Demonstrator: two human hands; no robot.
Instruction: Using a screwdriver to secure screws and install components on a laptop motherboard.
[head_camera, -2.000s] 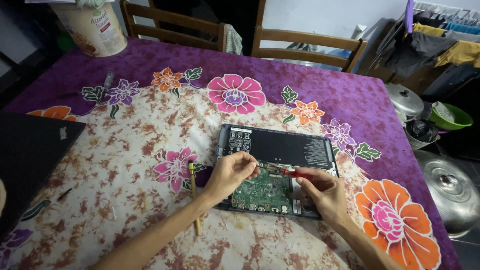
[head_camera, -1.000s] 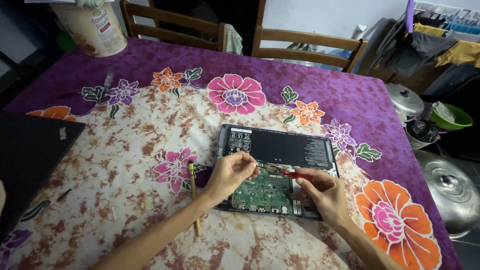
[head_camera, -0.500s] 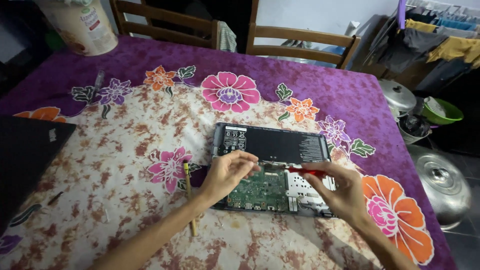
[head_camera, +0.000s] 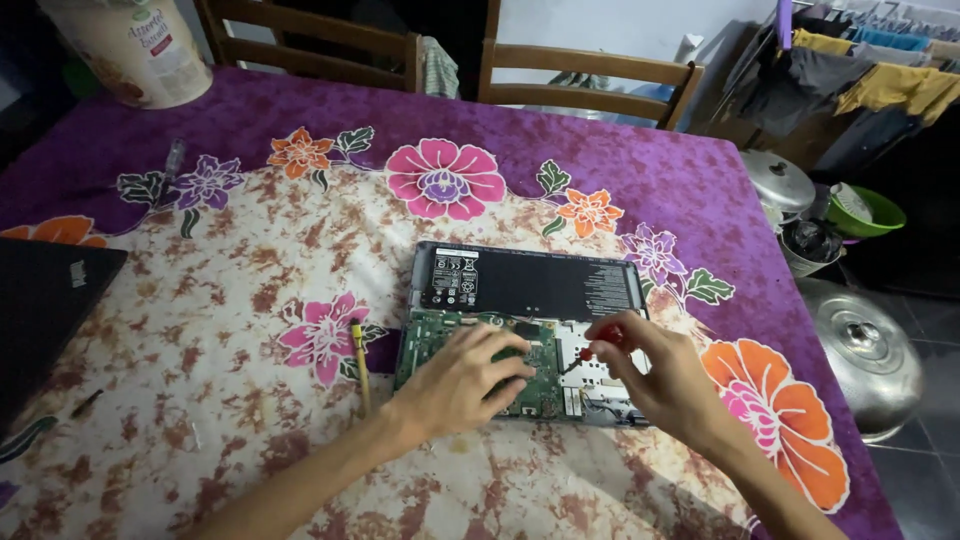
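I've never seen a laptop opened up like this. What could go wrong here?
The red-handled screwdriver in the right hand might slip and scratch the green circuit board. The left hand rests bare on that board, so pressure or static could harm it. Any loosened screw could vanish on the patterned tablecloth.

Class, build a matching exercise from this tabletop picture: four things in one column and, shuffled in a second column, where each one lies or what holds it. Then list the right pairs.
1 red-handled screwdriver
2 yellow pencil
3 black battery
4 closed black laptop

A far half of the opened laptop
B table's left edge
C right hand
D just left of the opened laptop

Pairs: 1-C, 2-D, 3-A, 4-B
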